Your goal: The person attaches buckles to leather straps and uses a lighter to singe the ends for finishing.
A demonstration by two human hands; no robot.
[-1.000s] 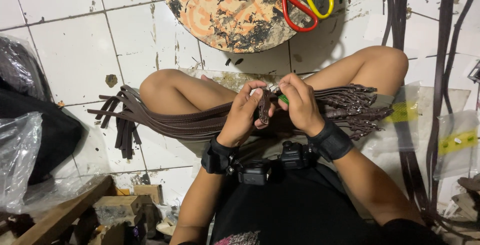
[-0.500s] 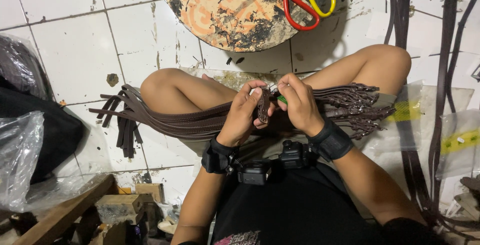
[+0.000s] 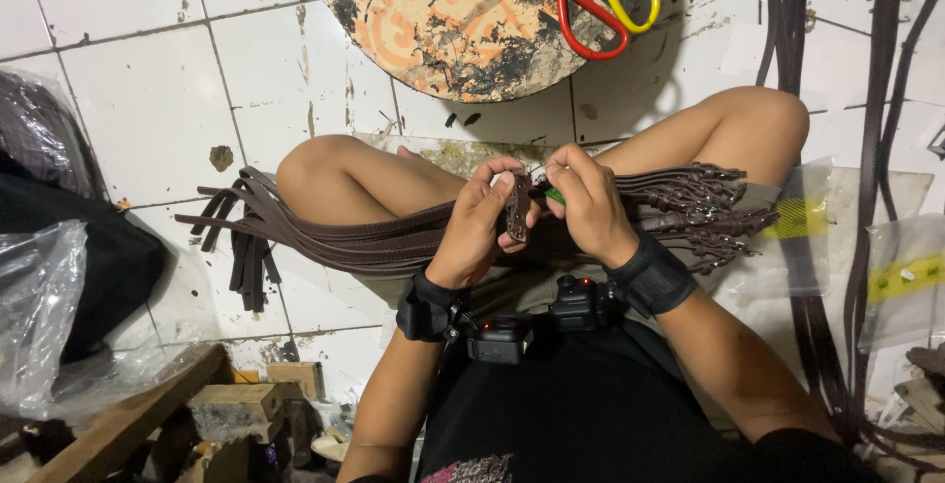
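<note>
Closest to the camera there's a black shirt (image 3: 591, 404) and two small black devices (image 3: 541, 321) sitting at the waist, one of them with a tiny red light. Both wrists have black wrist bands (image 3: 650, 274) on them.

Just past that, the hands meet over the lap. The left hand (image 3: 477, 227) is curled around a short end of a dark brown leather strap (image 3: 517, 209), thumb and fingers pinching it so it stands more or less upright. The right hand (image 3: 589, 205) is closed too, fingertips pressed right up against the same strap end, and there's a small green thing (image 3: 554, 195) poking out of its grip. Can't tell what it is, too little of it shows.

Under the hands a whole bundle of straps (image 3: 325, 237) lies across the bare, crossed legs. The plain ends fan out and droop past the left knee, the ends with metal buckles (image 3: 709, 212) stick out on the right.

Off to the left on the white tiled floor (image 3: 138, 40) there's a crinkly clear plastic bag (image 3: 39, 316), a black bag (image 3: 89, 247) and some wooden scraps (image 3: 236, 404). On the right, more long straps (image 3: 866, 148) trail across the floor.

Farthest out is a round board (image 3: 463, 20), orange and badly stained, with red and yellow handled scissors (image 3: 605, 0) lying on it.
</note>
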